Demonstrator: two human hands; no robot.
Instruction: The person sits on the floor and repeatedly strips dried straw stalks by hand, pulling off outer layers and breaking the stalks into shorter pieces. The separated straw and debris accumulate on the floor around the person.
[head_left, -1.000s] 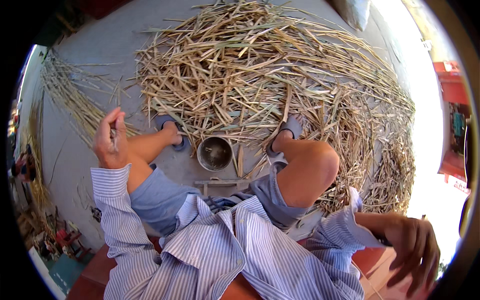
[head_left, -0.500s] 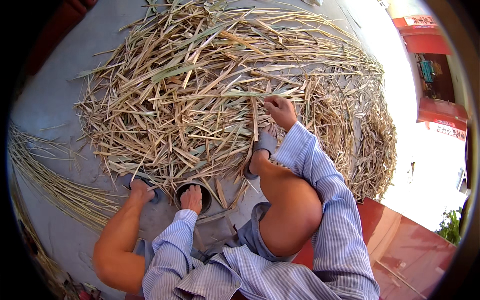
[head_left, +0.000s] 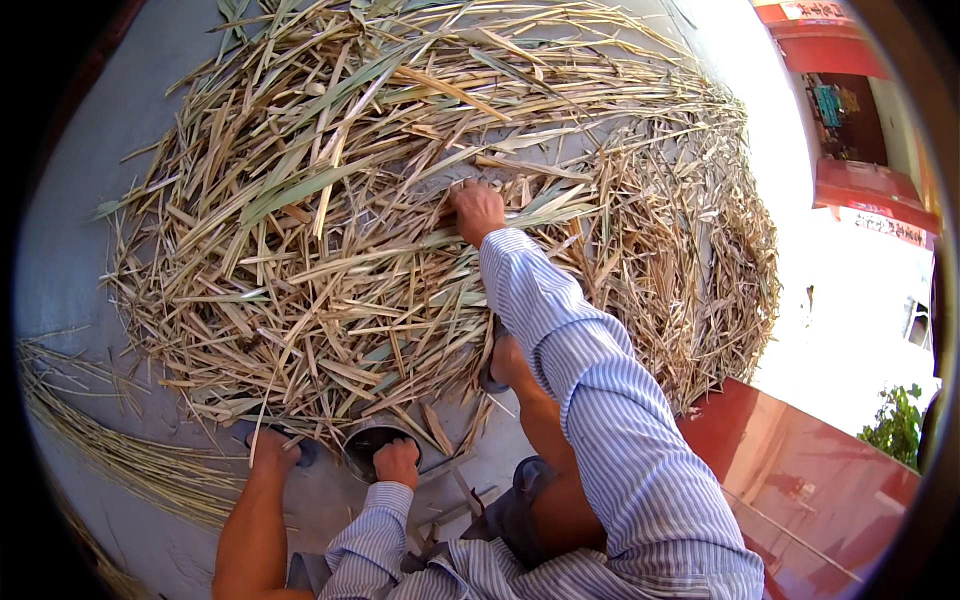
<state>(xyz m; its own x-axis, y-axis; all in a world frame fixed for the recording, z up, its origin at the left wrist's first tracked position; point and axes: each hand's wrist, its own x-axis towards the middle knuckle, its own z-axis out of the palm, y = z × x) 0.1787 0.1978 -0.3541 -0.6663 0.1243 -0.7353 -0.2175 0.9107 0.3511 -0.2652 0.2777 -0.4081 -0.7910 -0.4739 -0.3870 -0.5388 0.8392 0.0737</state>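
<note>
Loose dry stalks and leaf strips (head_left: 330,290), tan with some green, lie in a wide heap on the grey floor. My right hand (head_left: 478,210) is stretched into the middle of them, its fingers curled down among the pieces; what they pinch, if anything, is hidden. Close to my feet stands a round dark bowl (head_left: 368,440) with a paler rim. Over its right side, my left hand (head_left: 397,460) is closed on the rim, with the fingertips out of sight inside.
A bundle of long thin stalks (head_left: 130,450) fans out at the left. My feet in grey slippers (head_left: 300,448) flank the bowl at the heap's near edge. Red panels (head_left: 790,470) stand at the lower right, and a red doorway (head_left: 850,120) is at the upper right.
My right hand has moved forward and left, from above the near part of the heap down into its middle. My left hand has shifted toward the bowl's right rim.
</note>
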